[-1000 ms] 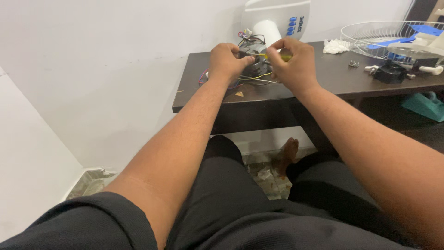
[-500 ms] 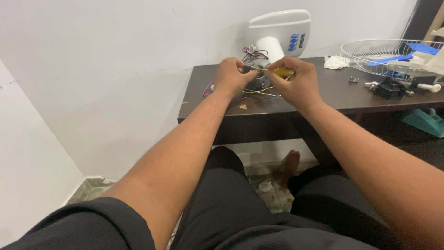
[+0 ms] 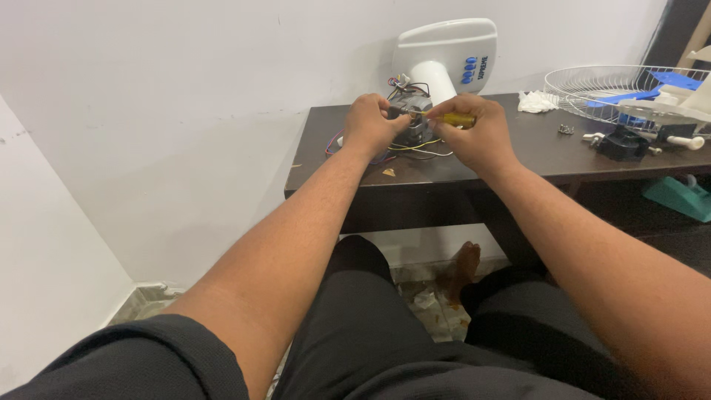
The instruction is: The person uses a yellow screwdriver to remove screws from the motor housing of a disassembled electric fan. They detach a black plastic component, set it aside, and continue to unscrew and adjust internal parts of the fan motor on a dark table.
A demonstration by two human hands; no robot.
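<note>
White wall, dark desk (image 3: 518, 167). Left hand (image 3: 374, 126) grips small fan motor (image 3: 411, 122) at desk's back-middle; right hand (image 3: 478, 137) clenched on yellow-handled screwdriver (image 3: 453, 118), tip at motor. Looks like screw work; next needs steady, square tip seating.

Both hands, left hand (image 3: 374, 124) and right hand (image 3: 478, 133), crowd the small motor (image 3: 411, 126) at upper centre of frame. White fan base (image 3: 448, 55) blocks right behind it, loose wires (image 3: 422, 148) clutter the front. Bare dark table (image 3: 326, 159) left of the hands is open (a small chip lies there). Right side: wire guard (image 3: 607, 85), black part (image 3: 622, 142), probably screws, tight passage.
</note>
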